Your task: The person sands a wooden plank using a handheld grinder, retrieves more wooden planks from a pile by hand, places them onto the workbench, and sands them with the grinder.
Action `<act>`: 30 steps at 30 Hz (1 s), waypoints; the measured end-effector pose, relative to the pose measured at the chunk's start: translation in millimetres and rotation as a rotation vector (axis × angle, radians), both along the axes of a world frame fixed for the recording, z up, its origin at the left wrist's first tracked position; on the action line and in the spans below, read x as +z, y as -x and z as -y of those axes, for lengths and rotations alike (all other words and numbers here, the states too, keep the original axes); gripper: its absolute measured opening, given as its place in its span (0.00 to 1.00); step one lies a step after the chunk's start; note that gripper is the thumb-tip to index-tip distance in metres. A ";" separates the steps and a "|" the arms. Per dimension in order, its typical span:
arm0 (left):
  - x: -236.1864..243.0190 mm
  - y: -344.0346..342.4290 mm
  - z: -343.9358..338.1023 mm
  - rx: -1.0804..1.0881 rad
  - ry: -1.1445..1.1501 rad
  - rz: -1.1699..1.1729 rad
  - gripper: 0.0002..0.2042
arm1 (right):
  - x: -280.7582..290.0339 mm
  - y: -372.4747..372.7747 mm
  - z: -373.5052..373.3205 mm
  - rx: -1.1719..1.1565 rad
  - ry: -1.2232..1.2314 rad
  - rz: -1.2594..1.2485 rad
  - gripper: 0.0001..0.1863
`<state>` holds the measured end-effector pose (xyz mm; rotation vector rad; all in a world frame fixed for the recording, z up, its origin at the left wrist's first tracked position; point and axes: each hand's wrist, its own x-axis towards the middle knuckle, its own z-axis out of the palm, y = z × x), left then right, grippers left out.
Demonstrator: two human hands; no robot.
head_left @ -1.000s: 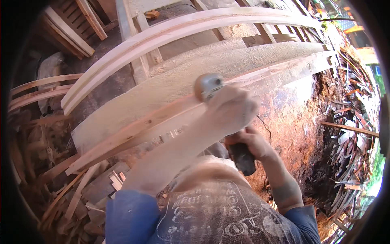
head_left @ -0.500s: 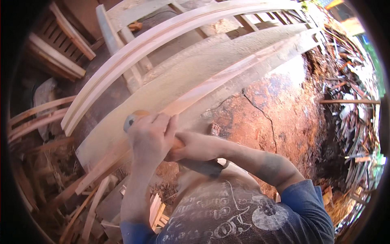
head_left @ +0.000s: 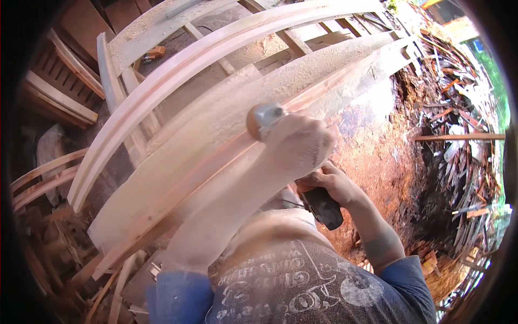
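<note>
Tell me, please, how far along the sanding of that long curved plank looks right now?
Looks done: the wide face of the curved plank is pale and coated with fine dust. In hand: the left hand presses the head of the angle grinder on the plank's reddish lower edge, and the right hand grips its dark handle. Left: the reddish strip along that edge toward the far end looks darker, seemingly not yet worked.

Single view only: a fisheye camera worn on my head, the left of a side-by-side pair, looking steeply down and forward over my chest, so my shirt (head_left: 302, 286) fills the lower edge. It sits close above my forearms, which enter from below. Straight timber (head_left: 226, 124) bends toward the dark round rim; upright, not mirrored.
</note>
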<state>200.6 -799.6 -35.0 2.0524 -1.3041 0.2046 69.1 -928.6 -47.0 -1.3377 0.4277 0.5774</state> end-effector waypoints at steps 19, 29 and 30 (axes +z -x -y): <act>-2.1 -112.3 384.2 -0.294 -0.043 0.148 0.06 | 12.8 -82.4 328.5 -0.437 0.020 -0.160 0.25; -2.0 -54.0 190.2 -0.075 -0.194 0.058 0.05 | 5.1 -49.5 174.1 -0.152 -0.044 -0.092 0.19; -12.4 -47.5 172.5 -0.103 -0.175 0.053 0.05 | 3.0 -45.4 159.9 -0.124 -0.025 -0.129 0.19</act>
